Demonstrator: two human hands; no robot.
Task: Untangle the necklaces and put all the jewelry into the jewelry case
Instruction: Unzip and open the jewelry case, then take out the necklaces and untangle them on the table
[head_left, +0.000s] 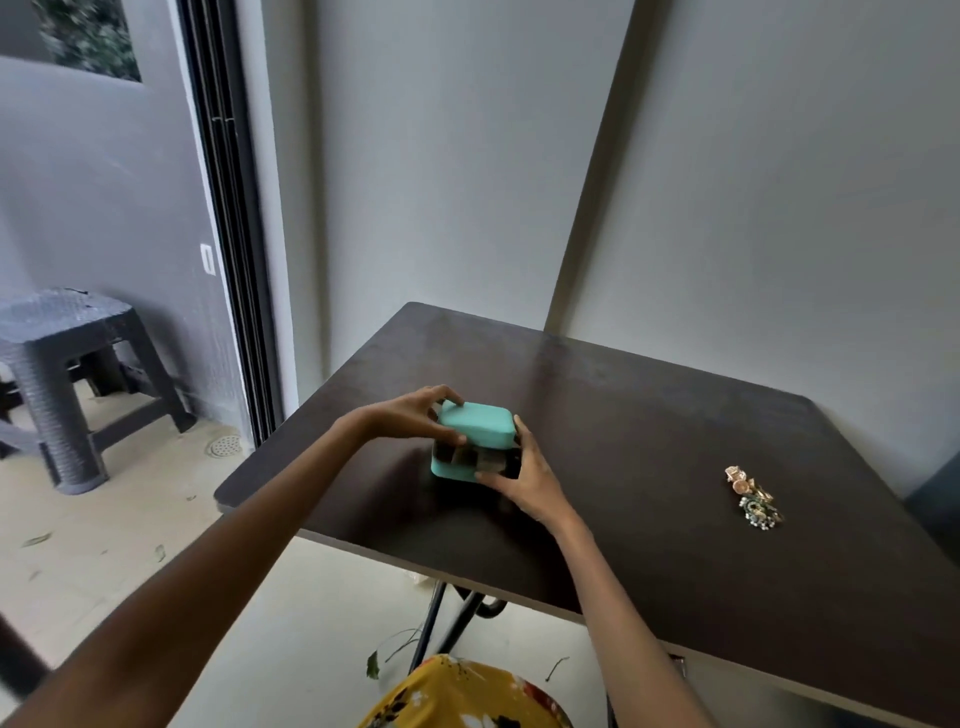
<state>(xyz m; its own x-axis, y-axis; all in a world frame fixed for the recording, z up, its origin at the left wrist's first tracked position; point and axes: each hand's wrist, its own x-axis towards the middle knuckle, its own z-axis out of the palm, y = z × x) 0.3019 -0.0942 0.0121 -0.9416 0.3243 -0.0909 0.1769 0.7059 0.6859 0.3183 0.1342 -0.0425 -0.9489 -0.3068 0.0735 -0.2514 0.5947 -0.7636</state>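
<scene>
A small turquoise jewelry case (451, 470) stands on the left part of the dark table (649, 467). Its lid (480, 425) is partly raised, and dark compartments show in the gap under it. My left hand (415, 415) grips the lid's left edge, fingers over the top and thumb below. My right hand (524, 475) holds the case's right side at the base. A tangled pile of jewelry (753, 498), gold and green pieces with small white beads, lies on the table well to the right, apart from both hands.
The table's far edge meets a white wall. A dark wicker stool (67, 374) stands on the floor at the left, past a sliding door frame (228, 208). The table's folding legs (447, 618) show beneath its front edge.
</scene>
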